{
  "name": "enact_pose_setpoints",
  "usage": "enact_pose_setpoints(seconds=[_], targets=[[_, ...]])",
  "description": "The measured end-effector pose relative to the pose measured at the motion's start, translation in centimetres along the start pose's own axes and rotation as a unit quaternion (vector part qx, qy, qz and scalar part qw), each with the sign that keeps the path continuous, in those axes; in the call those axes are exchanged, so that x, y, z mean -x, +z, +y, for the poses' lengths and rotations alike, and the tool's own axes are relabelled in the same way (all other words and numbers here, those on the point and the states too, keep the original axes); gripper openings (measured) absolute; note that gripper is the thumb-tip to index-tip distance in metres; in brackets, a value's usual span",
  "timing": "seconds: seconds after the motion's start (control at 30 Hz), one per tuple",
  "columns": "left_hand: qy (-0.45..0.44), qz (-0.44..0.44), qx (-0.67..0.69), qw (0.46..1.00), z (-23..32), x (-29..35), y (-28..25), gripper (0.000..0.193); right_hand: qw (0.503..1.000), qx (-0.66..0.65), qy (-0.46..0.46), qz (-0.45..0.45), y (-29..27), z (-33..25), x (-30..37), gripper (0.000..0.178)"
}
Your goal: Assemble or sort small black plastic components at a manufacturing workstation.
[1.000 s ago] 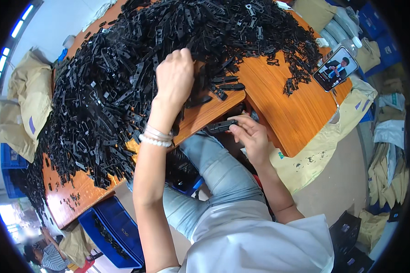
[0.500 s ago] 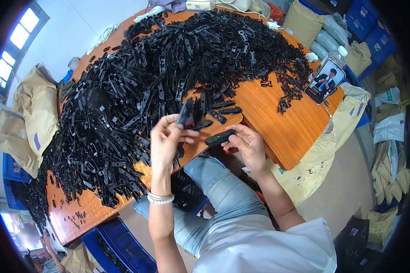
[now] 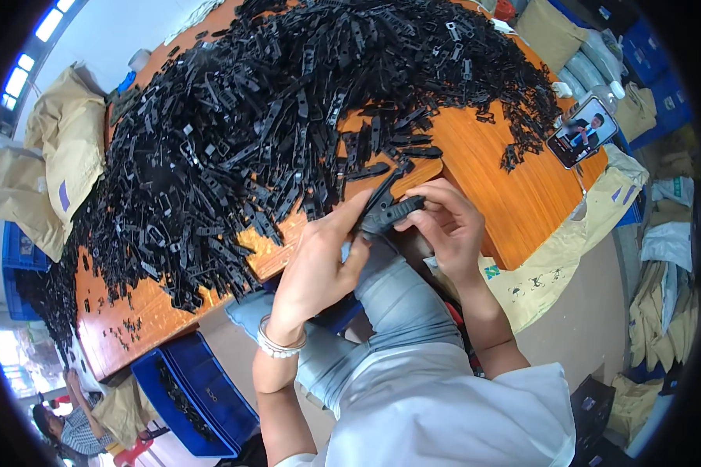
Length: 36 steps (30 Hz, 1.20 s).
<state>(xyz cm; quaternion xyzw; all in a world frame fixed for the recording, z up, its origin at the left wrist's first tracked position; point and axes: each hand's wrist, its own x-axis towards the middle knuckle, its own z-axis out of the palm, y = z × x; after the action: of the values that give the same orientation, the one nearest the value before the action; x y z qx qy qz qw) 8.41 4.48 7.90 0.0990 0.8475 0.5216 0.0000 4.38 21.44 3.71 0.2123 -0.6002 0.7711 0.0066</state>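
Close in front of me, over the near table edge, my two hands work with black plastic parts. My left hand (image 3: 323,253), with a pale bracelet at the wrist, pinches a long slim black plastic piece (image 3: 379,192) between thumb and fingers. A shorter black plastic piece with a ridged side (image 3: 403,210) is gripped by the fingertips of my right hand (image 3: 450,226). The two pieces meet or overlap between my hands; whether they are joined I cannot tell. Beyond them spreads a large heap of similar black plastic parts (image 3: 288,117).
A phone (image 3: 582,132) showing a person stands at the table's right, by a clear bottle. Brown paper sacks (image 3: 66,148) lean at the left. Below the wooden table (image 3: 514,210) sits a blue bin (image 3: 210,389) at lower left. Another person (image 3: 82,424) is at far lower left.
My left hand has brought its black piece rightward and down to the piece in my right hand; before, they were apart. The whole view has shifted slightly.
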Motion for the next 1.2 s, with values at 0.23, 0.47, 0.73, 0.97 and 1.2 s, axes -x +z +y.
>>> enact_pose_setpoints(seconds=[0.23, 0.47, 0.73, 0.97, 1.2], targets=[[0.0, 0.062, 0.0, 0.998, -0.5, 1.1, 0.8, 0.041, 0.998, 0.053, -0.02, -0.038, 0.4, 0.1, 0.4, 0.024], [0.073, 0.121, -0.095, 0.985, -1.1, 2.2, 0.3, 0.039, 0.973, 0.186, -0.079, -0.11, 0.5, 0.1, -0.8, 0.047], [0.083, 0.142, -0.087, 0.983, -2.5, 3.8, -0.2, 0.039, 0.968, 0.206, -0.011, -0.14, 1.4, 0.8, -0.4, 0.031], [0.046, 0.089, -0.016, 0.995, -4.6, 6.2, -1.7, 0.029, 0.957, 0.05, 0.151, -0.242, 2.5, 1.2, 1.0, 0.025], [-0.087, 0.37, -0.275, 0.883, -10.0, 7.1, -9.8, 0.008, 0.918, 0.166, 0.03, -0.36, 4.4, 5.0, 3.9, 0.018]])
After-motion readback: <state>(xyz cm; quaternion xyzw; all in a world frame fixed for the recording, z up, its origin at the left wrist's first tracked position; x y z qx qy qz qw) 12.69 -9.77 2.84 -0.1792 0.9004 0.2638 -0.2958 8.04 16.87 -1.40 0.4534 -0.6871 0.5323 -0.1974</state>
